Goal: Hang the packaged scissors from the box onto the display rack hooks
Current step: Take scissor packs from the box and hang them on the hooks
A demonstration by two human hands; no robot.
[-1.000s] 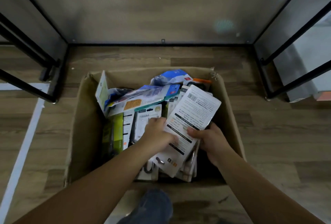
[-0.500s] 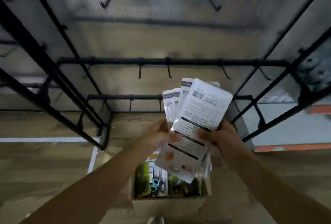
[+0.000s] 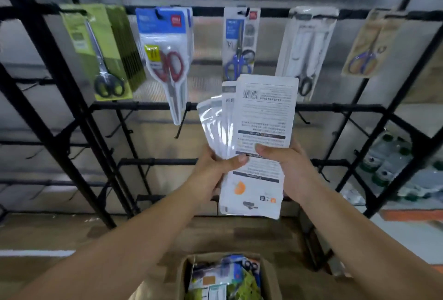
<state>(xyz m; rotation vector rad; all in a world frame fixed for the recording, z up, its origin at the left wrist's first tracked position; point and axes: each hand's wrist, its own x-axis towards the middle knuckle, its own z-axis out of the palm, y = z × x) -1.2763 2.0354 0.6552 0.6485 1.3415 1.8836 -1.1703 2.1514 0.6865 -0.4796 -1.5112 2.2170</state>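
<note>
Both hands are up in front of the display rack (image 3: 239, 107) with a fanned stack of white scissor packs (image 3: 259, 141); left hand (image 3: 211, 167) grips the left edge, thumb curled over the front; right hand (image 3: 287, 163) pinches the right side, thumb across the printed back card; the top rail already carries green packs (image 3: 100, 47), a red-handled pair (image 3: 167, 59), a blue pair (image 3: 239, 43), a white pack (image 3: 306, 47) and a tan one (image 3: 369, 43); the cardboard box (image 3: 182, 273) sits near, low on the wood floor (image 3: 60, 232), full of more packs.
</note>
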